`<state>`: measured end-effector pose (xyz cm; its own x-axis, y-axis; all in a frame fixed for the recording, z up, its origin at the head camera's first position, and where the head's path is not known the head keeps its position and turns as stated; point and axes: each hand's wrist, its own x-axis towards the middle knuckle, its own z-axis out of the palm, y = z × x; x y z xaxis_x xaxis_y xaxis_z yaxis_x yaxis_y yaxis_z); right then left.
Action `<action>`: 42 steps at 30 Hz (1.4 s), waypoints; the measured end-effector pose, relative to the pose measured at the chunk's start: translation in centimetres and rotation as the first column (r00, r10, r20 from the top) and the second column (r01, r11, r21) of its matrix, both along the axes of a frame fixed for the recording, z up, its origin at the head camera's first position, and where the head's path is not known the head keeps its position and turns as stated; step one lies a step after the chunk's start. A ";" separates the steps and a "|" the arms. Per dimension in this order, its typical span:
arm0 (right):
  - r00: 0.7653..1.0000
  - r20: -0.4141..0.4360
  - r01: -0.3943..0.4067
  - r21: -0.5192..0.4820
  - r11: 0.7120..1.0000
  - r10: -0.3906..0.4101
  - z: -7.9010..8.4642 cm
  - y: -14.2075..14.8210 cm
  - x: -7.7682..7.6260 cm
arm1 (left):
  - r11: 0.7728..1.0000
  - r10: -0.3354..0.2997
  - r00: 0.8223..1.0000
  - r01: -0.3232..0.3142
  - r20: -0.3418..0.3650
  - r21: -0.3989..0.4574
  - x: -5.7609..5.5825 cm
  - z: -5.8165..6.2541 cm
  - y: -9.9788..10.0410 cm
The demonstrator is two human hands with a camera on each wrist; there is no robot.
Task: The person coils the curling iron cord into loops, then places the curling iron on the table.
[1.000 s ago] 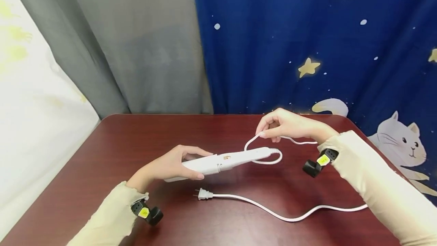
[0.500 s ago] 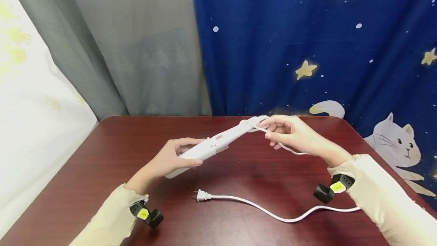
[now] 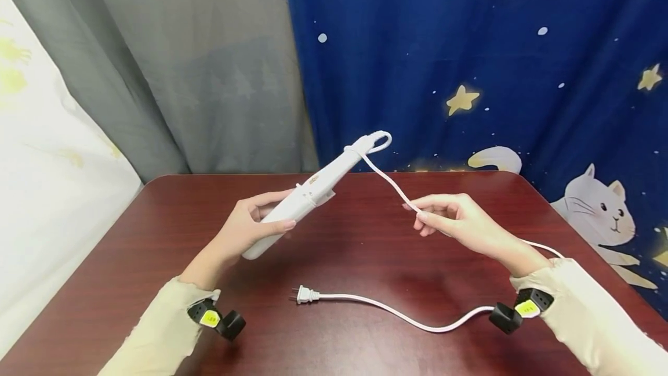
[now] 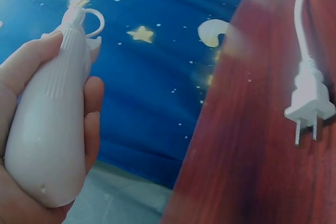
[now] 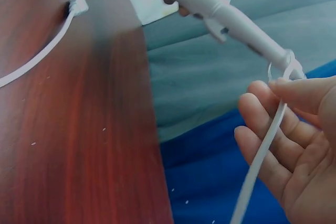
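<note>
In the head view my left hand (image 3: 237, 231) grips the wide end of a long white corded appliance (image 3: 334, 172), shaped like a hair iron, with a small gold-coloured switch. It is held tilted above the table, narrow end up and to the right. The white cord (image 3: 387, 179) bends in a loop at that end and passes around the handle. My right hand (image 3: 464, 225) pinches this cord between thumb and fingers. The left wrist view shows the rounded white body (image 4: 50, 129) in my left palm. In the right wrist view the cord (image 5: 262, 150) crosses my right fingers.
The cord's two-prong plug (image 3: 306, 295) lies on the dark red table (image 3: 172, 225), its prongs pointing left. A grey curtain (image 3: 209, 74) and a blue starry curtain (image 3: 396, 62) hang behind the table. White cloth (image 3: 47, 190) hangs at the left.
The appliance's narrow end has swung up and away. My right hand has moved right and down from it, drawing the cord out into a longer stretch. The plug lies still.
</note>
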<state>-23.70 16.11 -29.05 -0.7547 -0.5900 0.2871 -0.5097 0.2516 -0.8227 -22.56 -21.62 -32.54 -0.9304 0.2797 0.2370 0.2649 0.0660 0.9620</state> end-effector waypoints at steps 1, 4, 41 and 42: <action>1.000 0.007 0.004 0.005 1.000 -0.004 -0.2 0.2 0.1 | 1.000 0.008 1.000 -0.008 -0.003 0.011 -0.1 0.1 -0.2; 1.000 0.022 0.007 0.019 1.000 -0.008 -0.8 1.0 0.2 | 0.999 0.023 1.000 -0.023 -0.006 0.041 -0.2 0.6 -0.9; 0.978 0.185 -0.132 0.213 0.968 0.093 -3.7 -2.3 -8.1 | 0.782 -0.611 0.787 0.617 0.088 -0.088 2.8 0.6 -0.3; 0.975 0.207 -0.128 0.214 0.968 0.083 -3.5 -2.5 -8.1 | 0.774 -0.620 0.779 0.626 0.092 -0.089 2.8 0.5 -0.3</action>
<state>-31.79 13.62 -32.53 -0.7126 -0.7015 -0.0090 -0.3783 0.3951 -0.8371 -19.71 -21.87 -32.00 -0.5537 0.8234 0.1243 0.2323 0.0095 0.9726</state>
